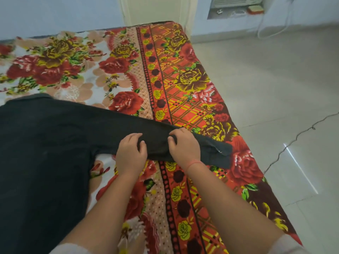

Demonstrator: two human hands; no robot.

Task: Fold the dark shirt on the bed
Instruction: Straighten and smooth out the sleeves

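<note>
The dark shirt (45, 153) lies spread on the bed, its body filling the left side. One long sleeve stretches to the right, and its cuff with a small metal snap ends near the bed's right edge. My left hand (131, 152) grips the middle of that sleeve, fingers curled into the cloth. My right hand (184, 145), with a red thread around its wrist, pinches the same sleeve a little further toward the cuff. The shirt's collar edge shows at the upper left.
A floral blanket (165, 70) in red, yellow and cream covers the bed. To the right is a pale tiled floor (275, 88) with a thin cable across it. A wall with a low shelf stands at the back.
</note>
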